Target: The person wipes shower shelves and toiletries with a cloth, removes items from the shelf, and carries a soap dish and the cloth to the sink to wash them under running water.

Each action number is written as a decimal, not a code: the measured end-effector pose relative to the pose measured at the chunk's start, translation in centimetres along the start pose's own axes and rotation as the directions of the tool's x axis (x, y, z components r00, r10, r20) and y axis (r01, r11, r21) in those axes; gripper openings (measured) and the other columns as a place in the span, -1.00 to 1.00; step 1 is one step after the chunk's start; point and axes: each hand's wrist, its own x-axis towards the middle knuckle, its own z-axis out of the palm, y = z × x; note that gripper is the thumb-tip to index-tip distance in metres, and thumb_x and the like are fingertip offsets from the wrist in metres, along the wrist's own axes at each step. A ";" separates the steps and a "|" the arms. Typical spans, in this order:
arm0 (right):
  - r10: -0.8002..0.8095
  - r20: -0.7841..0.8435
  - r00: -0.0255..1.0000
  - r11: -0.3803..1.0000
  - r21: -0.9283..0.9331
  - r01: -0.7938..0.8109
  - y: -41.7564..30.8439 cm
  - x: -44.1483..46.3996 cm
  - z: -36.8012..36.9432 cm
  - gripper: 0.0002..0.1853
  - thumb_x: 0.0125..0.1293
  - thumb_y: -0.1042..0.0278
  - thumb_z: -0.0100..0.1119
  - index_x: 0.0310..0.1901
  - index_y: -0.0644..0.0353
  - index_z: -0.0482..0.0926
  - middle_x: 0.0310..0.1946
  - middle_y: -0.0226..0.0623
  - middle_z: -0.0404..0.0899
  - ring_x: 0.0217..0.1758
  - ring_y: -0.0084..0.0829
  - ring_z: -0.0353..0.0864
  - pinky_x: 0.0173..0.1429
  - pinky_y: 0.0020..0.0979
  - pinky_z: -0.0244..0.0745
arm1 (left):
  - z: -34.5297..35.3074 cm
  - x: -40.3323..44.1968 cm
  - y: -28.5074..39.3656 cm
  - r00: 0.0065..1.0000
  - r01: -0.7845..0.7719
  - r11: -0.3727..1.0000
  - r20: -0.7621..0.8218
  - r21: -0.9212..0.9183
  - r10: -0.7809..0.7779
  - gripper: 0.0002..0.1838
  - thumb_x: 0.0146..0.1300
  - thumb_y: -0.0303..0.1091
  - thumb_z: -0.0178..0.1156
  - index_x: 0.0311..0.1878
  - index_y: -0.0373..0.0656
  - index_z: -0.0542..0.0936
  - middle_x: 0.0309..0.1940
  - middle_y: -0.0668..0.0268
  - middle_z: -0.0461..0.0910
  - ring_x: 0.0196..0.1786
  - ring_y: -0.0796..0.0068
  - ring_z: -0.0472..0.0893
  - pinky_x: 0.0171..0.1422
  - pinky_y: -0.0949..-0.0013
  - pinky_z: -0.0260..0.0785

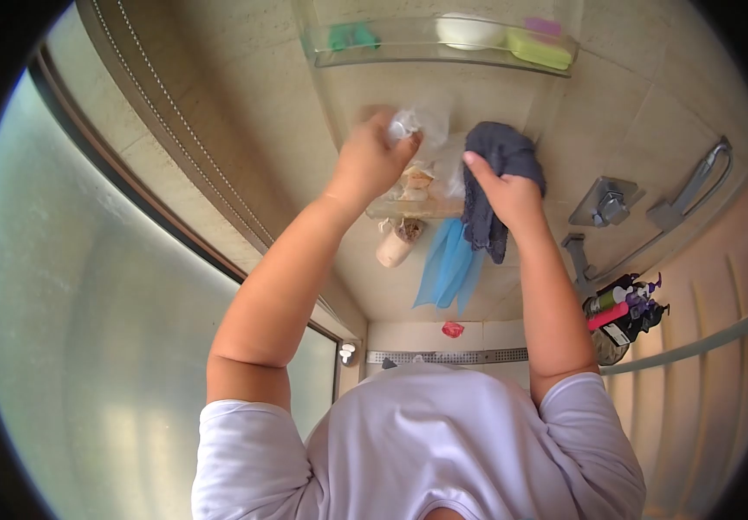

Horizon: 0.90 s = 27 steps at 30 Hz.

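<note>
My left hand [370, 156] is closed on a crumpled piece of clear plastic [409, 124], smeared by motion. My right hand [506, 189] grips a dark grey cloth [497, 143], which hangs down past my thumb. Between and below both hands runs a lower glass shelf [387, 208] with a brownish item [416, 178] on it, its kind unclear. Under that shelf are a pale cylinder-shaped object [396, 247] with a dark end and a hanging blue mesh cloth [448, 269]. The grey cloth hides part of the lower shelf.
Above my hands, an upper glass shelf [374, 56] bears a green item [354, 35], a white bowl-like item [469, 31] and a yellow-green sponge-like block [539, 49]. Right are a shower valve [610, 205], a handset [695, 186] and several pump bottles [630, 312]. Frosted glass [105, 303] stands left.
</note>
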 end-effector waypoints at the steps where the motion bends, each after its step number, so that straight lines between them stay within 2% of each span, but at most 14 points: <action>1: -0.018 -0.078 0.997 1.000 0.020 0.020 -1.1 -0.3 -0.5 -0.79 0.14 0.45 0.26 -0.23 0.37 0.54 -0.26 -0.24 0.59 -0.17 -0.41 0.54 -0.02 -0.44 0.40 | -0.5 0.0 0.2 0.999 -0.042 0.999 -0.019 0.026 0.043 -0.61 0.17 -0.29 0.20 0.01 -0.33 0.46 -0.31 0.24 0.53 -0.42 0.48 0.54 -0.25 0.42 0.41; 2: -0.038 -0.101 0.994 0.998 0.037 0.041 -2.0 -0.5 -1.3 -0.81 0.15 0.46 0.25 -0.23 0.37 0.54 -0.26 -0.25 0.58 -0.18 -0.44 0.54 -0.03 -0.45 0.40 | -0.9 0.0 0.4 0.996 -0.084 0.995 -0.035 0.053 0.086 -0.63 0.19 -0.30 0.19 -0.01 -0.32 0.46 -0.28 0.23 0.52 -0.43 0.46 0.54 -0.24 0.42 0.41; 5: -0.087 -0.200 0.976 0.995 0.030 0.095 -2.4 -1.2 -3.6 -0.86 0.17 0.50 0.22 -0.26 0.36 0.53 -0.30 -0.26 0.57 -0.25 -0.47 0.52 -0.09 -0.49 0.40 | -1.3 -1.2 2.7 0.998 0.047 0.991 -0.035 0.127 -0.043 -0.73 0.19 -0.36 0.16 -0.05 -0.21 0.51 -0.22 0.15 0.46 -0.42 0.28 0.53 -0.24 0.38 0.43; 7: -0.132 -0.297 0.946 0.991 -0.038 0.126 -1.7 -1.6 -4.6 -0.89 0.17 0.52 0.19 -0.29 0.36 0.51 -0.37 -0.23 0.55 -0.35 -0.44 0.51 -0.17 -0.49 0.40 | -1.0 -1.2 3.1 0.992 -0.120 0.966 -0.010 0.228 0.126 -0.75 0.16 -0.38 0.17 -0.08 -0.15 0.54 -0.18 0.11 0.45 -0.35 0.19 0.53 -0.21 0.35 0.44; 11: -0.009 -0.328 0.945 0.995 0.088 0.040 -0.7 -2.3 -5.0 -0.90 0.18 0.53 0.18 -0.31 0.36 0.50 -0.40 -0.29 0.53 -0.35 -0.49 0.49 -0.19 -0.48 0.40 | 1.0 -0.5 2.3 0.910 -0.407 0.787 0.127 0.465 0.395 -0.72 0.13 -0.35 0.14 -0.05 -0.06 0.56 -0.10 0.10 0.46 -0.19 0.12 0.53 -0.12 0.28 0.45; 14: 0.029 -0.298 0.954 0.995 0.104 0.003 -0.4 -2.8 -5.2 -0.91 0.17 0.54 0.18 -0.31 0.36 0.49 -0.41 -0.31 0.52 -0.36 -0.51 0.47 -0.20 -0.49 0.39 | 3.8 -1.0 3.1 0.894 -0.438 0.692 0.197 0.574 0.403 -0.72 0.15 -0.29 0.10 -0.05 0.04 0.58 -0.04 0.10 0.45 -0.15 0.12 0.54 -0.07 0.22 0.45; 15: 0.027 -0.287 0.958 0.995 0.100 0.002 -0.6 -2.8 -5.2 -0.91 0.17 0.54 0.17 -0.31 0.36 0.49 -0.42 -0.31 0.52 -0.37 -0.51 0.47 -0.20 -0.49 0.39 | 4.4 -1.2 3.6 0.905 -0.423 0.648 0.259 0.633 0.338 -0.77 0.18 -0.23 0.07 -0.12 0.00 0.59 0.01 0.10 0.43 -0.17 0.10 0.55 -0.06 0.21 0.46; 18: -0.005 -0.246 0.969 0.998 0.055 0.020 -0.5 -3.3 -5.7 -0.90 0.17 0.54 0.18 -0.31 0.35 0.49 -0.45 -0.31 0.52 -0.39 -0.50 0.47 -0.22 -0.48 0.40 | 5.2 -0.1 2.6 0.895 -0.442 0.682 0.344 0.583 0.285 -0.76 0.17 -0.19 0.11 -0.20 -0.11 0.57 0.01 0.08 0.43 -0.17 0.09 0.55 -0.05 0.20 0.46; 21: 0.020 -0.233 0.972 0.999 0.052 -0.008 0.0 -3.5 -5.7 -0.88 0.15 0.51 0.21 -0.32 0.35 0.50 -0.48 -0.31 0.53 -0.42 -0.49 0.47 -0.25 -0.47 0.41 | 3.5 1.6 3.3 0.967 -0.220 0.822 0.228 0.525 0.113 -0.80 0.16 -0.27 0.13 -0.23 -0.19 0.55 -0.03 0.04 0.45 -0.15 0.07 0.54 -0.08 0.17 0.44; 22: 0.040 -0.233 0.972 0.998 0.060 -0.027 0.1 -3.6 -5.7 -0.87 0.14 0.50 0.22 -0.33 0.35 0.50 -0.49 -0.31 0.53 -0.43 -0.49 0.48 -0.26 -0.47 0.41 | 2.7 2.2 2.9 0.964 -0.262 0.835 0.166 0.483 0.206 -0.81 0.16 -0.30 0.14 -0.22 -0.19 0.54 -0.06 0.03 0.47 -0.16 0.06 0.54 -0.09 0.18 0.44; 24: 0.242 -0.142 0.960 0.948 0.245 -0.203 -1.0 -3.7 -5.7 -0.83 0.12 0.46 0.27 -0.33 0.35 0.51 -0.48 -0.30 0.54 -0.44 -0.48 0.48 -0.27 -0.47 0.42 | 1.0 3.3 2.3 0.926 -0.353 0.843 0.026 0.406 0.376 -0.82 0.15 -0.36 0.16 -0.20 -0.20 0.54 -0.13 0.02 0.49 -0.18 0.06 0.54 -0.12 0.20 0.43; 25: 0.333 -0.083 0.939 0.899 0.328 -0.290 -1.5 -3.7 -5.6 -0.81 0.11 0.44 0.29 -0.33 0.35 0.51 -0.48 -0.29 0.55 -0.45 -0.47 0.48 -0.28 -0.47 0.42 | 0.5 3.5 2.4 0.921 -0.360 0.851 0.002 0.383 0.389 -0.82 0.16 -0.37 0.16 -0.19 -0.21 0.53 -0.16 0.03 0.50 -0.20 0.08 0.54 -0.13 0.22 0.42; 27: 0.241 -0.095 0.966 0.943 0.256 -0.211 -1.6 -3.6 -4.6 -0.78 0.09 0.41 0.32 -0.32 0.34 0.52 -0.48 -0.30 0.56 -0.45 -0.48 0.49 -0.29 -0.47 0.42 | -0.5 3.8 2.8 0.909 -0.373 0.863 -0.050 0.341 0.413 -0.83 0.18 -0.39 0.16 -0.19 -0.23 0.53 -0.23 0.06 0.53 -0.22 0.13 0.55 -0.14 0.27 0.40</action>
